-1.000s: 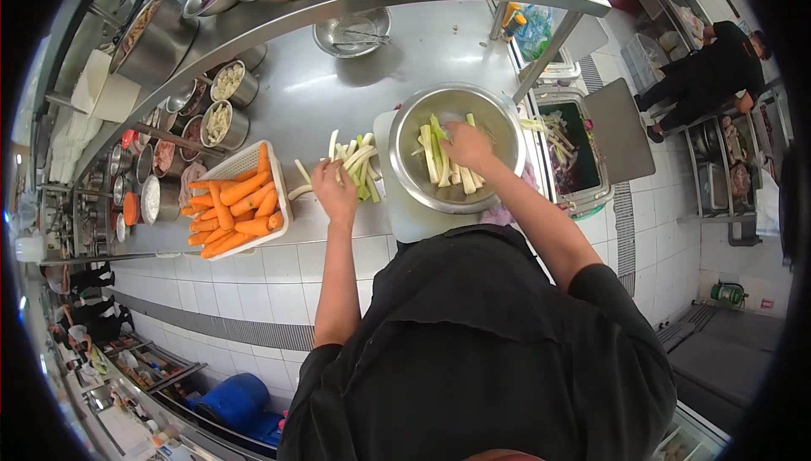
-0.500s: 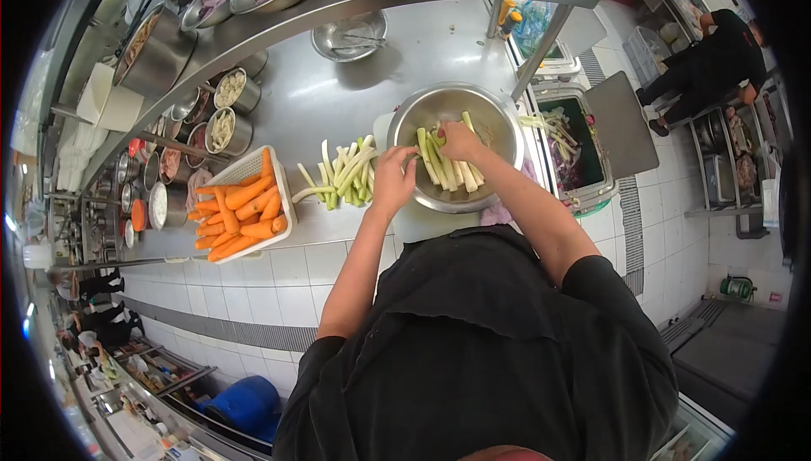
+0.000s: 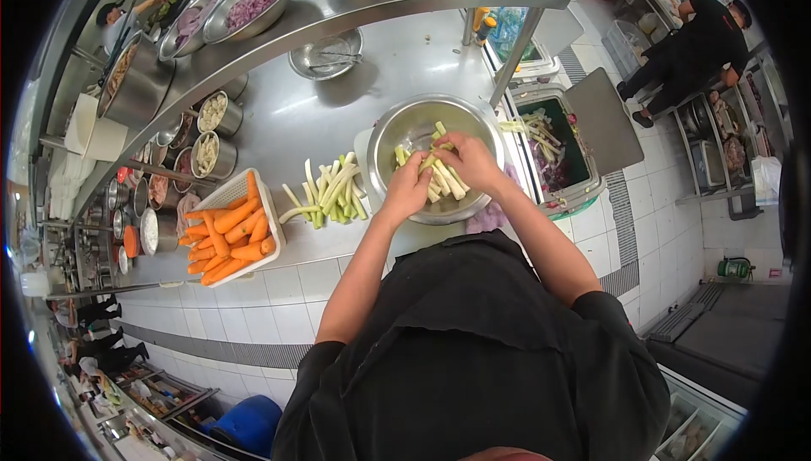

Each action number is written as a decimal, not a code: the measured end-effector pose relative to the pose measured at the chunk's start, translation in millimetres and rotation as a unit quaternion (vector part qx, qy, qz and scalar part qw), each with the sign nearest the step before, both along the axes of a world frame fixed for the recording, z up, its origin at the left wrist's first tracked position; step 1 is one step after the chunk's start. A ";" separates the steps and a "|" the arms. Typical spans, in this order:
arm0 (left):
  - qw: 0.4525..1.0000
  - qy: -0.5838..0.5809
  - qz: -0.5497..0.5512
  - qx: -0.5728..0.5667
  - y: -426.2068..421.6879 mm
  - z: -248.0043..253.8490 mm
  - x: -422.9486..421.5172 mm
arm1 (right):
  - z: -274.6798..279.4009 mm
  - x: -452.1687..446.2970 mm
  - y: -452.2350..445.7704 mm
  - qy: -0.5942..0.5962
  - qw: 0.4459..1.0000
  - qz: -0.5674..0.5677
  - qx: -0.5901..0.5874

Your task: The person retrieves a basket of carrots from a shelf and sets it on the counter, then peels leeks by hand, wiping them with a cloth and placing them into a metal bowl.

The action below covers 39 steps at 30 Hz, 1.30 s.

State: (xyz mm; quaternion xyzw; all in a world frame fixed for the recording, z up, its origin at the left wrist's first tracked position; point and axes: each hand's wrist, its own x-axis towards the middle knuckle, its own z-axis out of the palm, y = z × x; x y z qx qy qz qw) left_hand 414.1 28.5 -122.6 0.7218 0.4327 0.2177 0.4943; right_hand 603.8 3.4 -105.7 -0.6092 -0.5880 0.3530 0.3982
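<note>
Steel counter [image 3: 397, 60] behind, pale stalks [image 3: 446, 184] in a bowl [image 3: 399, 125] lie beneath left hand [image 3: 407, 186] and right hand [image 3: 470, 162], their grip unclear.

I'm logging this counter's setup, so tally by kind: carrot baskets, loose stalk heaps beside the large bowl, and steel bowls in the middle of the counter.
Carrot basket: 1
Loose stalk heap: 1
Steel bowls: 2 (large bowl and smaller bowl)
Total: 4
</note>
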 end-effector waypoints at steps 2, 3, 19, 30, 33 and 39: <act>0.999 -0.038 -0.025 -0.024 0.2 8.7 -0.6 | 23.0 10.6 -10.5 -0.015 0.997 0.044 -0.069; 0.990 -0.093 -0.070 -0.079 2.4 9.8 -0.6 | 26.1 16.9 -13.8 0.021 0.991 0.066 -0.113; 0.942 -0.280 0.032 -0.183 -15.5 46.1 39.2 | 52.8 31.0 -42.1 0.067 0.992 -0.100 -0.048; 0.957 -0.273 0.058 -0.083 -21.6 37.4 23.8 | 40.8 -17.2 -27.9 -0.031 0.994 -0.095 0.049; 0.859 -0.386 0.140 -0.304 -26.0 62.1 23.7 | 45.7 -33.5 -29.1 -0.094 0.985 -0.114 0.092; 0.933 -0.291 0.165 -0.128 -18.8 27.9 7.9 | 31.6 -44.8 -32.5 -0.074 0.996 -0.048 0.031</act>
